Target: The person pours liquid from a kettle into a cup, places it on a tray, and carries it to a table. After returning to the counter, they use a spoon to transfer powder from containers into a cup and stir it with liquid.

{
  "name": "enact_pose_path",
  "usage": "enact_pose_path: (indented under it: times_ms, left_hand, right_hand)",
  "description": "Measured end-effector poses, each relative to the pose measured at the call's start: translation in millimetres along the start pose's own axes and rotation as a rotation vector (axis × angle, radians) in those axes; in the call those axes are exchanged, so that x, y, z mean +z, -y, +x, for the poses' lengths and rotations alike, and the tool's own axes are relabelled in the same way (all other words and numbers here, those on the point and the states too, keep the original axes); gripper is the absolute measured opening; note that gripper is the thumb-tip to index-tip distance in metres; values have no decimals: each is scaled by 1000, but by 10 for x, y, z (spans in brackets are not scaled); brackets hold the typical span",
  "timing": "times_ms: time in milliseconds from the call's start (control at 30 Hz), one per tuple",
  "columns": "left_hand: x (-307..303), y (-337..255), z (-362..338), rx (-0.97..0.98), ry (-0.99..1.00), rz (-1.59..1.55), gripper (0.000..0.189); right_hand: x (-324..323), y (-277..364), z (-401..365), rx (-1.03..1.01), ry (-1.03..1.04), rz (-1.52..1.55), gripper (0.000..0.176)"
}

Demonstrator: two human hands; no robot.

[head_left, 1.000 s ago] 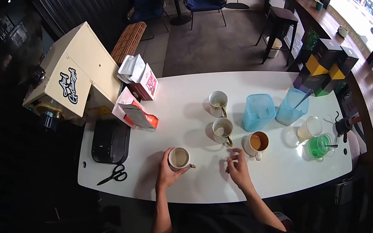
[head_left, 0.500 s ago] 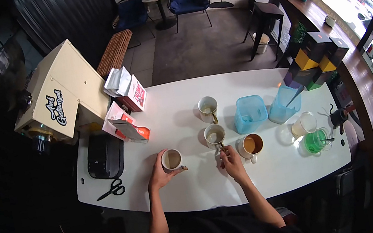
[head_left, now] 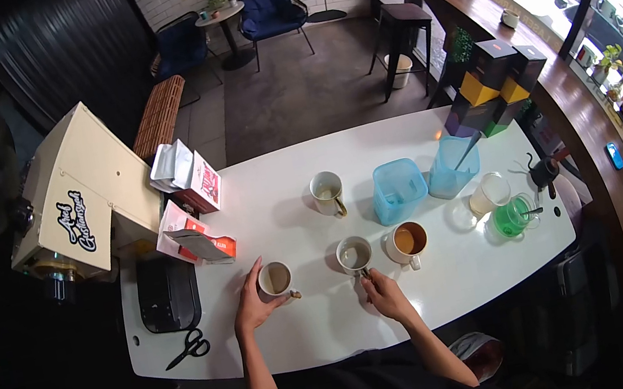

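Observation:
My left hand (head_left: 251, 301) curls round the left side of a light mug (head_left: 275, 278), thumb and fingers against its wall. By its handle, my right hand (head_left: 383, 293) grips a grey-white mug (head_left: 354, 254) that has something pale in the bottom. Just right of that one stands a white mug (head_left: 407, 245) with orange-brown liquid inside. Farther back is another mug (head_left: 327, 193), its handle turned toward me, with neither hand on it.
Two blue plastic containers (head_left: 399, 189) stand behind the mugs. Right of them are a clear cup (head_left: 490, 193), a green-filled glass (head_left: 512, 218) and a dark kettle (head_left: 545, 172). Scissors (head_left: 188, 348), a black device (head_left: 168, 295), bags (head_left: 200, 245) and a cream grinder (head_left: 82, 193) occupy the left.
My right hand has drawn its mug toward me, away from the mug at the back and nearly beside the orange-brown one. My left hand stays on its mug. The view has shifted and tilted.

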State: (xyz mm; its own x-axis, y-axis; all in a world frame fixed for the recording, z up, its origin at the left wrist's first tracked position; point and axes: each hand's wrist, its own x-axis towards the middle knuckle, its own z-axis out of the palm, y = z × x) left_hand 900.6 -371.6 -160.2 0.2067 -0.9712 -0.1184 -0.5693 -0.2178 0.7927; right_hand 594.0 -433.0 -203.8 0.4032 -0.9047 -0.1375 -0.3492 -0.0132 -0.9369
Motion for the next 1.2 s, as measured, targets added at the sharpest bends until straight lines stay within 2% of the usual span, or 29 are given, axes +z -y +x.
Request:
enact_pose_path:
  times_ms: [67, 133, 200, 233, 300, 333, 400, 467, 533, 567, 633, 667, 733, 767, 800, 867, 1000, 1067, 1200]
  left_hand:
    - [-16, 156, 8, 42, 58, -25, 109]
    - [-170, -205, -75, -29, 132, 145, 107]
    - [-255, -355, -126, 56, 132, 174, 95]
    - [-291, -427, -142, 63, 140, 175, 95]
    - [-335, -540, -128, 188, 53, 160, 79]
    - [-301, -553, -97, 197, 63, 161, 79]
    - [-166, -599, -4, 268, -10, -177, 67]
    - [61, -742, 93, 297, 44, -287, 61]
    - [343, -892, 189, 250, 252, -511, 59]
    - [496, -958, 245, 257, 266, -508, 59]
    - [837, -1053, 352, 231, 427, -492, 66]
    - [1010, -1074, 401, 238, 445, -489, 66]
    - [1366, -1054, 498, 289, 438, -405, 77]
    - [1539, -1007, 560, 296, 433, -380, 87]
    - [1651, -1037, 578, 303, 452, -380, 87]
    - [1846, -1080, 616, 341, 372, -253, 93]
    - [2150, -1007, 720, 415, 278, -230, 98]
    - [2206, -1034, 738, 425, 189, -229, 100]
    - [2203, -1149, 724, 398, 166, -179, 102]
  right_hand:
    - [-18, 20, -81, -3, -21, -30, 27]
    - [-50, 0, -163, 24, 17, -26, 27]
    - [-104, 94, -282, 8, -13, -15, 28]
    - [-136, 131, -365, 36, -3, 5, 28]
    - [-206, 189, -520, 67, -4, 27, 29]
    - [-250, 209, -600, 84, 18, 12, 29]
    - [-370, 265, -751, 107, 19, 1, 30]
    - [-531, 327, -911, 125, 74, -16, 25]
    - [-699, 360, -1071, 87, 50, -34, 22]
    - [-795, 373, -1150, 57, 67, -53, 25]
    - [-981, 372, -1330, 52, 90, -43, 27]
    - [-1074, 395, -1409, 12, 63, -78, 26]
    - [-1224, 400, -1567, -3, 10, -67, 25]
    - [-1318, 385, -1647, 117, 43, -76, 20]
    - [-1387, 334, -1722, 123, 16, -57, 21]
    - [-1495, 317, -1811, 141, -64, -28, 19]
    - [-1644, 125, -1893, 186, -167, -77, 20]
    - [-1670, 3, -1875, 187, -271, -23, 24]
    - [-1741, -218, -1756, 152, -321, -20, 30]
